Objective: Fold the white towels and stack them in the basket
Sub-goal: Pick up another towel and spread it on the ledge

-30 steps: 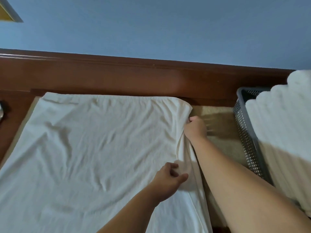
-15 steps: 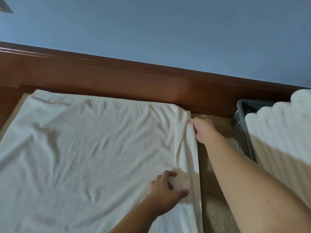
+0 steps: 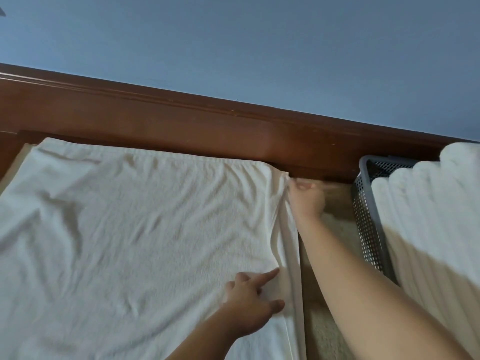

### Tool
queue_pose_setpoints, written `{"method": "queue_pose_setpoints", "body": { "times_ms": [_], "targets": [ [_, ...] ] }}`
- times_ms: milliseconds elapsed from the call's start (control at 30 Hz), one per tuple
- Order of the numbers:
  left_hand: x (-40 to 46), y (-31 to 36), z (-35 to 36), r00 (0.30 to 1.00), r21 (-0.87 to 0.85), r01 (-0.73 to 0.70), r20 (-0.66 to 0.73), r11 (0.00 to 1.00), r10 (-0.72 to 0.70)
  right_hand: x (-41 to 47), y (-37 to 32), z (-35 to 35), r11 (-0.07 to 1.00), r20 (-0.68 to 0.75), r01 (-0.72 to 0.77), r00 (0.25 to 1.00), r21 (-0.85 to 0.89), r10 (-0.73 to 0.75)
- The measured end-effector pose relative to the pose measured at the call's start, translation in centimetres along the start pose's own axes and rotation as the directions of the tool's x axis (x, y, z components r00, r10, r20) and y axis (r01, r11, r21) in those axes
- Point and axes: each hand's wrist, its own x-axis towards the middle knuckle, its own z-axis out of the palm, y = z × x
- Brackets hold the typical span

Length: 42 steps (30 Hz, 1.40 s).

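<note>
**Operator:** Towel (image 3: 135, 229) status was as follows. The left hand (image 3: 249, 305) rested on the cloth near its right border, index finger extended toward the doubled hem, remaining fingers loosely curled, nothing pinched. The right hand (image 3: 306, 201) sat at the far right corner; its fingertips were motion-blurred, so whether it pinched the corner could not be told.

**Inspector:** What differed from the preceding second?

**Operator:** The left hand had been bunched on the cloth; it uncurled and pointed along the hem. The right hand travelled along the right edge toward the wooden rail (image 3: 181, 120), and the corner reached closer to that rail. Judgement: the edge was being straightened and flattened before the first fold, so folding of this piece had not yet begun.

**Inspector:** Position of the work item?

**Operator:** It lay spread flat on the beige surface (image 3: 335, 245), wrinkled across the centre, far edge touching the rail, left and near edges running out of view.

**Inspector:** Clearances?

**Operator:** A bare strip of the beige surface separated the right hem from the grey basket (image 3: 363, 219); the right forearm crossed that strip. The basket stood against the rail and already held folded white towels (image 3: 426, 216) rising above its rim. Open room for a fold lay leftward over the cloth; rightward travel was bounded by the basket wall
</note>
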Motion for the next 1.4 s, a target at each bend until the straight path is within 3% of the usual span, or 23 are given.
{"method": "queue_pose_setpoints", "body": {
  "times_ms": [67, 167, 233, 267, 333, 367, 467, 600, 667, 800, 967, 1033, 1133, 1200, 1233, 1300, 1400],
  "targets": [
    [-0.2, 0.0, -0.2, 0.999, -0.004, -0.029, 0.012, 1.000, 0.029, -1.4, 0.7, 0.1, 0.973, 0.195, 0.026, 0.981, -0.228, 0.020],
    [-0.9, -0.4, -1.1, 0.992, 0.008, -0.105, -0.076, 0.994, 0.105, -2.1, 0.3, 0.7, 0.932, 0.260, 0.046, 0.964, -0.361, 0.053],
    [-1.3, -0.7, -2.6, 0.939, 0.252, -0.174, -0.248, 0.952, 0.238, -1.8, -0.3, 1.4, 0.954, 0.249, -0.029, 0.963, -0.299, 0.107],
    [-1.2, -1.1, -3.6, 0.877, 0.419, -0.174, -0.345, 0.891, 0.334, -1.6, -0.6, 1.8, 0.969, 0.245, -0.089, 0.958, -0.232, 0.147],
    [-0.8, -2.0, -6.1, 0.737, 0.628, -0.078, -0.487, 0.774, 0.469, -1.2, -1.1, 2.3, 0.979, 0.266, -0.196, 0.942, -0.061, 0.206],
    [-0.5, -2.3, -7.5, 0.725, 0.662, 0.012, -0.522, 0.749, 0.450, -0.9, -1.3, 2.4, 0.970, 0.284, -0.241, 0.931, 0.007, 0.230],
    [0.1, -4.2, -11.6, 0.851, 0.669, 0.223, -0.489, 0.709, 0.194, 0.4, -1.5, 1.9, 0.933, 0.303, -0.343, 0.905, 0.110, 0.298],
    [0.5, -5.8, -12.6, 0.875, 0.694, 0.232, -0.455, 0.682, 0.165, 3.3, -0.7, 0.8, 0.884, 0.310, -0.431, 0.878, 0.180, 0.364],
    [0.9, -5.8, -12.4, 0.871, 0.690, 0.248, -0.466, 0.680, 0.156, 4.1, -0.7, 0.3, 0.901, 0.258, -0.395, 0.902, 0.180, 0.345],
    [1.0, -5.5, -12.6, 0.877, 0.685, 0.253, -0.460, 0.683, 0.136, 2.8, -1.4, -1.4, 0.957, 0.240, -0.286, 0.933, 0.044, 0.267],
    [1.0, -5.5, -12.7, 0.883, 0.686, 0.253, -0.452, 0.682, 0.127, 0.0, 1.7, -4.6, 0.926, 0.426, -0.303, 0.825, -0.224, 0.373],
    [1.1, -5.5, -12.7, 0.884, 0.696, 0.254, -0.449, 0.671, 0.130, -0.5, 3.3, -5.8, 0.946, 0.409, -0.238, 0.858, -0.219, 0.311],
    [0.9, -5.3, -12.8, 0.889, 0.713, 0.258, -0.439, 0.652, 0.128, -1.8, 5.4, -6.7, 0.944, 0.153, -0.024, 0.985, -0.330, 0.078],
    [0.6, -5.0, -12.8, 0.900, 0.721, 0.252, -0.420, 0.646, 0.117, -4.5, 5.9, -6.5, 0.878, 0.115, 0.160, 0.986, -0.450, -0.120],
    [0.4, -5.0, -13.0, 0.906, 0.720, 0.243, -0.407, 0.650, 0.113, -6.1, 6.0, -6.0, 0.822, 0.172, 0.290, 0.957, -0.490, -0.235],
    [-0.1, -5.2, -13.6, 0.922, 0.721, 0.198, -0.366, 0.664, 0.123, -9.3, 5.6, -4.6, 0.679, 0.430, 0.551, 0.826, -0.485, -0.364],
    [-2.2, -6.4, -15.3, 0.926, 0.713, 0.102, -0.323, 0.694, 0.196, -12.5, 4.6, -1.6, 0.502, 0.755, 0.773, 0.579, -0.388, -0.308]
  ]
}}
